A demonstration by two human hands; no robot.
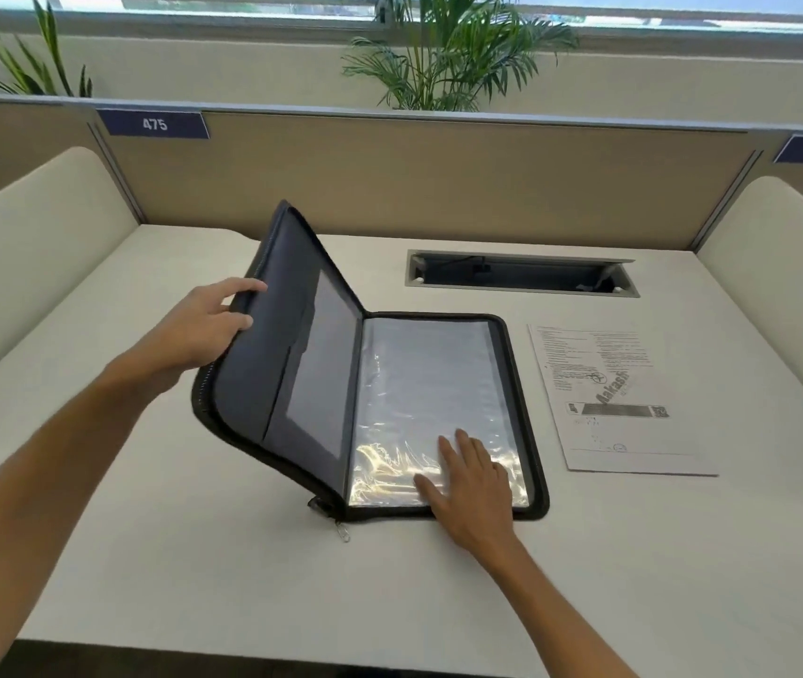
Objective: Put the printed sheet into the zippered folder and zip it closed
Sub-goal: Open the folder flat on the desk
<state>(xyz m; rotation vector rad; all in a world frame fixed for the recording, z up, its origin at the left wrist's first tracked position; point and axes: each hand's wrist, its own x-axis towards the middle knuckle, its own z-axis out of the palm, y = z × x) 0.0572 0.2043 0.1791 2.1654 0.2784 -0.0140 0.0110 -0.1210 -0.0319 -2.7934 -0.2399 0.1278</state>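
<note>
Folder, dark navy fabric zippered folder [292, 364], lies open at frame centre on white desk [243, 579]; clear plastic sleeves inside. Left hand [199, 325] grips raised cover edge. Right hand [475, 486] flat, fingers straight, pressing sleeve. White printed sheet [619, 398] lies right of folder, apart.

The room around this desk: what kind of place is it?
Most likely an open-plan office or study hall. The white desk sits between divider panels carrying numbered seat tags, 475 among them. A cable slot is cut into the desktop, and potted palms stand behind, below a window.
</note>
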